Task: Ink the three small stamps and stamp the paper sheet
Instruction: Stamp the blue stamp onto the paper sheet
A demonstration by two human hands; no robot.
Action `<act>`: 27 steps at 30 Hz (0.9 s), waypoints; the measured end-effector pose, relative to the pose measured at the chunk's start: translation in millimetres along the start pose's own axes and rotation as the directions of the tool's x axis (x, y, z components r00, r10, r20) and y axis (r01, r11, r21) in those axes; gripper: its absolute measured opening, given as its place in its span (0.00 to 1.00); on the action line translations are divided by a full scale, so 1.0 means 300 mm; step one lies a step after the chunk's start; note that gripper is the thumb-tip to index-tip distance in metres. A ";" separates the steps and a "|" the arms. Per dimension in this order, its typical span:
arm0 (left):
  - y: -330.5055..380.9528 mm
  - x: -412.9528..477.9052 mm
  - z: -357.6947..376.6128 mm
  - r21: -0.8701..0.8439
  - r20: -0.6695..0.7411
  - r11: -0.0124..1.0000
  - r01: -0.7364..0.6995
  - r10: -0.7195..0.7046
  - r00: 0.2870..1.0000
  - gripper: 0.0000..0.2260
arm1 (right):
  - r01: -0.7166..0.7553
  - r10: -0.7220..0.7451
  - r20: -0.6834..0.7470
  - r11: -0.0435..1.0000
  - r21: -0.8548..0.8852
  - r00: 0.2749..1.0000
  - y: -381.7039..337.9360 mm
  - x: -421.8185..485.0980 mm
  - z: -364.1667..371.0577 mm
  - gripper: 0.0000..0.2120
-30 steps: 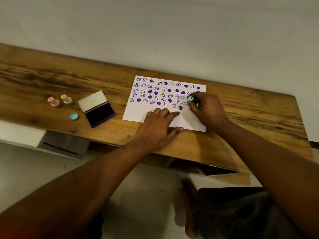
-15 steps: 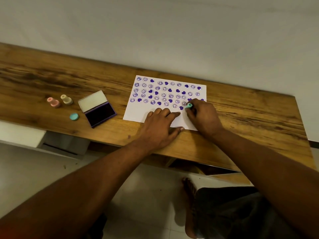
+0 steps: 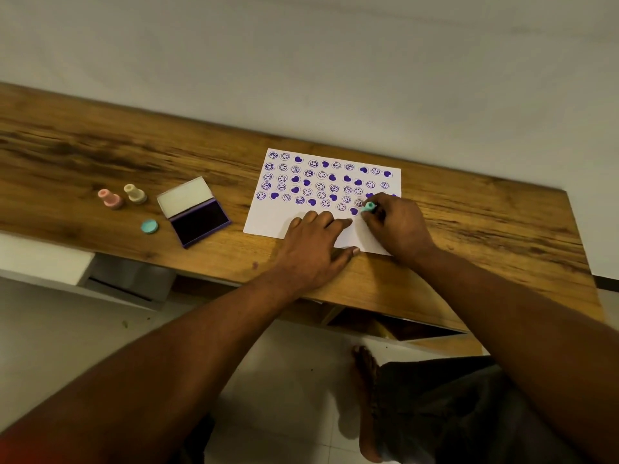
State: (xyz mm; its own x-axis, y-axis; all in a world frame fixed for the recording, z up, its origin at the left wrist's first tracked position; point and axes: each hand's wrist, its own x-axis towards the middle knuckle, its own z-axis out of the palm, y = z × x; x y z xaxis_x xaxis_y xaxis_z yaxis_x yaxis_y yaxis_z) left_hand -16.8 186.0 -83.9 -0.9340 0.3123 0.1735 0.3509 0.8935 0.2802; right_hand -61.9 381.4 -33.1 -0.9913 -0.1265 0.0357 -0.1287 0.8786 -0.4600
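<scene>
head cam looks fwd-down over desk (image 3: 100, 155).

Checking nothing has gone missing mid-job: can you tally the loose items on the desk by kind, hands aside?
Stamps: 3 (pink stamp, cream stamp, teal stamp pinched in the right hand)
Ink pads: 1 (ink pad, open)
Caps: 1 (teal cap)
Paper sheets: 1 (paper sheet, under the left hand)
Total: 6

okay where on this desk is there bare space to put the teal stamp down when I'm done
Bare wood lies right of the paper sheet toward the desk end, and between ink pad and sheet. It's crowded left of the pad: pink stamp, cream stamp, teal cap.
</scene>
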 end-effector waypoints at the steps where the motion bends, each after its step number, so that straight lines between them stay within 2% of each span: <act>1: -0.001 0.000 -0.002 -0.005 0.005 1.000 0.000 0.000 1.000 0.30 | -0.052 0.055 -0.024 0.994 0.094 0.998 -0.001 0.016 -0.019 0.14; 2: -0.003 0.002 -0.004 -0.009 0.011 1.000 -0.002 0.002 1.000 0.30 | -0.113 0.139 -0.079 0.957 0.269 0.987 -0.002 0.037 -0.045 0.13; 3: -0.004 0.002 -0.004 -0.015 0.019 1.000 -0.003 0.003 1.000 0.30 | -0.148 0.246 -0.146 0.862 0.484 0.958 0.002 0.059 -0.075 0.12; 5: -0.005 0.005 -0.005 -0.021 0.020 1.000 -0.003 0.004 1.000 0.30 | -0.131 0.451 -0.196 0.597 0.791 0.871 0.024 0.091 -0.130 0.09; 7: -0.006 0.009 -0.008 -0.018 0.015 1.000 -0.005 0.005 1.000 0.30 | -0.191 0.574 -0.091 0.412 0.891 0.814 0.049 0.096 -0.148 0.10; 8: -0.004 0.009 -0.008 -0.018 0.011 1.000 -0.006 0.006 1.000 0.29 | -0.226 0.596 -0.043 0.369 0.902 0.802 0.057 0.093 -0.145 0.10; 13: -0.002 0.005 -0.013 -0.041 0.021 0.999 0.008 -0.007 1.000 0.30 | -0.249 0.556 0.012 0.352 0.902 0.831 0.004 0.107 -0.099 0.12; 16: -0.004 0.009 -0.023 -0.055 0.044 0.998 0.019 -0.017 0.999 0.31 | -0.288 0.530 0.042 0.391 0.874 0.847 -0.044 0.116 -0.058 0.12; 20: -0.008 0.008 -0.056 -0.159 0.060 0.986 0.050 -0.041 0.997 0.31 | -0.308 0.504 0.082 0.385 0.870 0.860 -0.088 0.128 -0.024 0.12; 23: -0.041 0.006 -0.104 -0.205 -0.004 0.977 0.055 -0.058 0.998 0.30 | -0.307 0.482 0.064 0.445 0.841 0.874 -0.122 0.144 0.010 0.10; 27: -0.134 -0.024 -0.194 -0.261 -0.129 0.963 0.069 -0.106 0.986 0.25 | -0.301 0.458 0.068 0.456 0.837 0.886 -0.177 0.178 0.051 0.12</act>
State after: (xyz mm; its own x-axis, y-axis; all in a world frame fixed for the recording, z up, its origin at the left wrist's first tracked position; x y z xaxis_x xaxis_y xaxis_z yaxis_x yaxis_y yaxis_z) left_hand -20.2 129.1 -41.4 -0.9492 0.1717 0.2636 0.2909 0.7979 0.5279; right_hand -107.6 320.9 -20.3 -0.9357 0.2589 -0.2397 0.2616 0.0534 -0.9637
